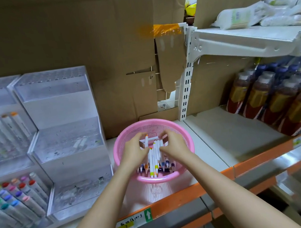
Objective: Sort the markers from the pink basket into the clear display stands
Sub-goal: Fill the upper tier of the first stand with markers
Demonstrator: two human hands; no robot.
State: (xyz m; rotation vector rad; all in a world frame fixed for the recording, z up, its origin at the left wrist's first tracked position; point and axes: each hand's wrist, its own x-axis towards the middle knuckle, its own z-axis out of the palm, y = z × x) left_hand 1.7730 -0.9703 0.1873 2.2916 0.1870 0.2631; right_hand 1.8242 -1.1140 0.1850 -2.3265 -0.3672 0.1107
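While Both Hands Work the Basket, the Stands Wait

Because the markers (156, 155) lie heaped lengthwise in the pink basket (122, 142), with one crossed on top, both hands reach into the pile at once. The left hand (135, 148) has a narrow grip: thumb and fingers curl round one white-barrelled marker. The right hand (172, 141) curls over the neighbouring barrels, but I cannot tell whether its grip holds any.

The basket sits on the shelf (225, 138) just beside the clear display stands (59, 110). The nearer stand is almost bare and the farther one well stocked.

The risks, as I judge them:
- Smooth round barrels could slip from a loose bundle and roll off the shelf's near front edge.
- A lift that snags the crossed marker could tip the light basket.
- Similar cap colours may land in the wrong row.

Bottles (270, 102) stand well apart to the right.
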